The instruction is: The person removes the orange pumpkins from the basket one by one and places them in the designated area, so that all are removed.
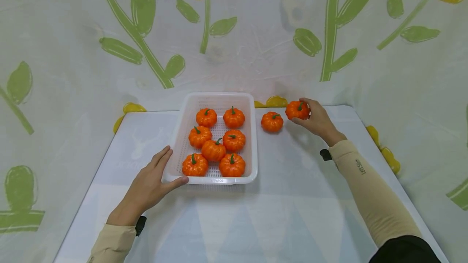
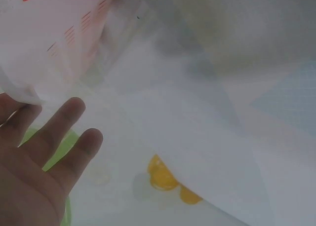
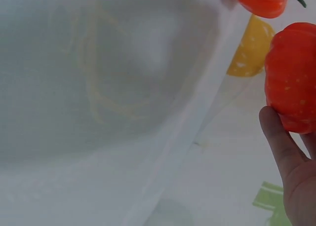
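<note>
- Glossy orange ribbed pumpkin: right of the white perforated plastic basket, held by its sides in the right hand, presumably for security.
- Left hand: fingers extended at basket's near-left corner, apparently steadying it.

Dark lettering runs along the tan right sleeve, too small for me to read. The white basket has characters on its near rim, equally unclear.

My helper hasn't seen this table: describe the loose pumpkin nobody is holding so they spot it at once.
On the white table stands a white basket of orange pumpkins. Right of its far half sits the loose pumpkin, green-stemmed. It alone is neither in the basket nor held in the right hand.
</note>
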Action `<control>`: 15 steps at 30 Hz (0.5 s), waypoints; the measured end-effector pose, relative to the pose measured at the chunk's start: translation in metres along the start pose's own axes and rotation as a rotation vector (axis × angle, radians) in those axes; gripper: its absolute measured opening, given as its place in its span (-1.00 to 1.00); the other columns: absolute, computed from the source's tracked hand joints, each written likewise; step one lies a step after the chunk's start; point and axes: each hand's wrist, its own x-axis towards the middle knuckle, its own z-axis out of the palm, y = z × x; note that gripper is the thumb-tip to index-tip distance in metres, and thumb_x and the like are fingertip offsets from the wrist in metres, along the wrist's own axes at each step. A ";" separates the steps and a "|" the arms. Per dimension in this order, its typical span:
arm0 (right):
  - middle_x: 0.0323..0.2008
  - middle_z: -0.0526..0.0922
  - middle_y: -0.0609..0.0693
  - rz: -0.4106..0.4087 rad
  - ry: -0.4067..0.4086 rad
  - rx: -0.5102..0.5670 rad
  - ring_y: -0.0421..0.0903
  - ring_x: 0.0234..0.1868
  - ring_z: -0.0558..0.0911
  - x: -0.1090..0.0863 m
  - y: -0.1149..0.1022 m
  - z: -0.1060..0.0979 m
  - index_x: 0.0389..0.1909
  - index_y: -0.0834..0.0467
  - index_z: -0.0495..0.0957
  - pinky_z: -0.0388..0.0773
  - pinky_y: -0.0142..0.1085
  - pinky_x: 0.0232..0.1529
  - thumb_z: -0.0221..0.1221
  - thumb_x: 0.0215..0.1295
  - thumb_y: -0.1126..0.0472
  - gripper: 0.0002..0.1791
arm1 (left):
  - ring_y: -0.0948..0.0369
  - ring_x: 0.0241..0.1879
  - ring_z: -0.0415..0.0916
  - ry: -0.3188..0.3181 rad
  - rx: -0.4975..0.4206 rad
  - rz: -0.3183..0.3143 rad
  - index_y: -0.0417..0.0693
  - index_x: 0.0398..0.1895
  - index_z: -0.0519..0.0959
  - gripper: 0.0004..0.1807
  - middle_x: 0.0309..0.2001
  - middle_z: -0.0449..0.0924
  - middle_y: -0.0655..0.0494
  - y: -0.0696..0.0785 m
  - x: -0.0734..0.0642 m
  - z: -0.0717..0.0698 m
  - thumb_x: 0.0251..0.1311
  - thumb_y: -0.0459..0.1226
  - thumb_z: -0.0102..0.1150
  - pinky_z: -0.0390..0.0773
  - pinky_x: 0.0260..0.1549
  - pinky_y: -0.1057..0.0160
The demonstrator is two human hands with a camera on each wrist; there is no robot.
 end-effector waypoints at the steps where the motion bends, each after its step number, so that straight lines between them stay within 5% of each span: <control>1: 0.38 0.29 0.34 0.008 -0.002 0.001 0.27 0.22 0.37 0.000 0.001 0.000 0.49 0.28 0.18 0.41 0.17 0.30 0.41 0.25 0.10 -0.11 | -0.28 0.39 0.24 0.000 0.001 0.000 -0.12 0.61 0.06 0.23 0.59 0.01 -0.08 0.000 0.000 0.000 0.07 0.46 0.17 0.35 0.25 -0.34; 15: 0.42 0.25 0.35 0.067 -0.050 0.016 0.30 0.37 0.27 -0.001 0.018 0.014 0.48 0.30 0.15 0.24 0.19 0.41 0.39 0.27 0.10 -0.11 | -0.28 0.40 0.23 0.005 0.005 0.009 -0.14 0.61 0.07 0.23 0.59 0.02 -0.08 -0.001 0.000 0.000 0.08 0.45 0.17 0.34 0.26 -0.33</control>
